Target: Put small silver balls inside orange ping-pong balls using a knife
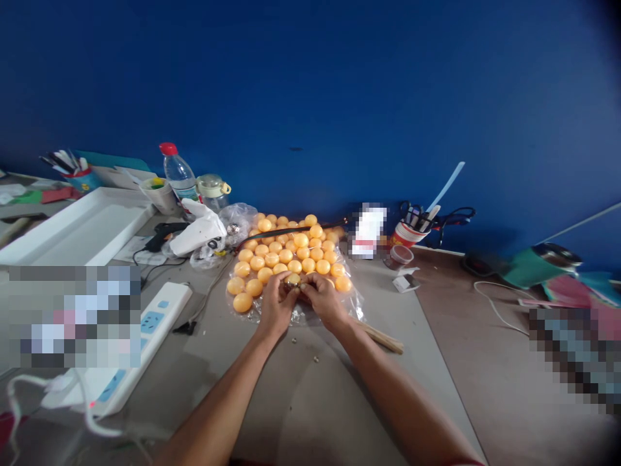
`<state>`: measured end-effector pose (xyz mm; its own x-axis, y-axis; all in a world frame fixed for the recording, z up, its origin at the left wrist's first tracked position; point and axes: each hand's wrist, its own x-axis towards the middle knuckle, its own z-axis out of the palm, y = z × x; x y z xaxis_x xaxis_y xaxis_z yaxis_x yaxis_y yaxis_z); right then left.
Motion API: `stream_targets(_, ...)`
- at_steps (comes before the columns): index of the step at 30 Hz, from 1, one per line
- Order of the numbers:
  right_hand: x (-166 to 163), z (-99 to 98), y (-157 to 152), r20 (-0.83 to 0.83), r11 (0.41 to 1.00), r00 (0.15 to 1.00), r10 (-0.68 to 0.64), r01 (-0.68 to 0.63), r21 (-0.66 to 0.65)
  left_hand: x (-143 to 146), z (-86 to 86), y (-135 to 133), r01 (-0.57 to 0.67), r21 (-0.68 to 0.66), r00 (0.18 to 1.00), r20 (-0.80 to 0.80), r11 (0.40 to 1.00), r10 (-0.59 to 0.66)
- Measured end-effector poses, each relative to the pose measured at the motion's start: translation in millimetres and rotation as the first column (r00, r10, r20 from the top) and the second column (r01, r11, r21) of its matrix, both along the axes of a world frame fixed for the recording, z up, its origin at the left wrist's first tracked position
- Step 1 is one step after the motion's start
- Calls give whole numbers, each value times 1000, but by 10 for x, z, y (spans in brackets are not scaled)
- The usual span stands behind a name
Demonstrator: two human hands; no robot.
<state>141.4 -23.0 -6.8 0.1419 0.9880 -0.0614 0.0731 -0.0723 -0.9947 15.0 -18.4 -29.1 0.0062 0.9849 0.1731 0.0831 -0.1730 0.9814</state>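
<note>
Several orange table-tennis balls (286,249) lie packed together on a clear plastic sheet (356,309) on the grey table. My left hand (276,303) and my right hand (324,299) meet at the near edge of the pile, fingers pinched together. Between them they hold one orange ball (294,279) with something small and metallic against it. A thin black strip (286,231) lies across the far side of the pile. Small dark bits (316,358) are scattered on the table in front of my wrists.
A white power strip (145,336) with cables lies at left, beside a white tray (77,226). Behind the balls stand a water bottle (178,171), a jar (213,189), a crumpled bag (204,233) and a glue gun (165,232). A cup of scissors (410,230) stands at right. Wooden sticks (383,338) lie under my right forearm.
</note>
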Motion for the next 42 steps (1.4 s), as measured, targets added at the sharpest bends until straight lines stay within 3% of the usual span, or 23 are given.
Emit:
stream_targets(6,6,58,13,-86,999,996,19,-23,-44,7,-18,-2,-13,21,1000,5,1000,13)
stream_targets(11,-5,-3,49,-144,999,990,0,-8,-52,-6,-16,34,11,-12,1000,2,1000,-11)
stream_targets(17,5,-88,100,15,1000,1000,-3,3,7,-39,11,82,57,-16,998,-36,998,-57)
stream_targets(23,-33,-111,123,-70,1000,998,-2,1,-18,-59,74,102,-9,-85,999,-49,996,5)
stream_targets(25,-34,-69,117,-31,1000,999,12,-12,12,-60,123,101,-25,-122,1000,8,992,26)
stream_targets(28,2,42,72,203,995,979,3,-23,96,-61,204,107,-59,-175,996,52,983,69)
stream_targets(31,49,156,-12,560,985,828,-16,-84,152,-63,261,116,-105,-168,993,33,980,112)
stream_targets(34,56,223,-101,832,970,554,-5,-199,138,-80,262,133,-169,-93,985,-58,981,164)
stream_targets(37,28,250,-159,934,964,356,39,-259,59,-127,199,185,-185,-31,975,-133,982,179)
stream_targets(42,21,273,-171,962,955,243,125,-293,-50,-192,96,277,-208,-31,963,-179,978,200)
